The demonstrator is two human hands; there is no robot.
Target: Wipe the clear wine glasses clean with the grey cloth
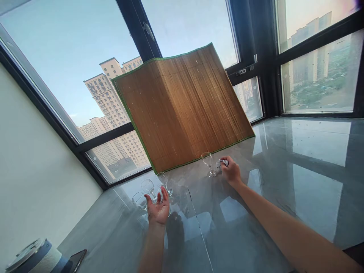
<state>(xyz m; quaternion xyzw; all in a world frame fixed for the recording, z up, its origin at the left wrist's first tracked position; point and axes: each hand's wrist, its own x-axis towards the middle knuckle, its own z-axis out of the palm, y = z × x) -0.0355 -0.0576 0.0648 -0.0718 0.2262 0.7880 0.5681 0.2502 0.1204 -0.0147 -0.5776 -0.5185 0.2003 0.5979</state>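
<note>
Your right hand (231,171) is closed in a fist, pinching a wad (223,163) at its thumb side. Your left hand (159,210) is spread, palm up, fingers apart and slightly curled; whether it touches the glasses (147,186) behind it, you cannot tell. The lone glass (210,167) stands just left of the wad, near the lower edge of the mat (184,110).

Edges: the mat bounds your reach behind the lone glass. The glasses stand close together, partly hidden by your left fingers, near the mat's lower left corner. Between them and the lone glass lies a stretch of slab (241,242), crossed by a thin seam. Your widest room for moving is right of your right forearm, where the slab runs to the dark window frame (253,38).

Materials: the glasses are clear, stemmed, with rounded bowls and flat round feet. The wad is pale, soft-looking and crumpled. The slab is grey, smooth and glossy, reflecting the windows. The mat is brown, finely slatted, green along its border and bent by a vertical crease.

Orientation: the lone glass is upright, foot down, mouth up, its long axis along the stem.
</note>
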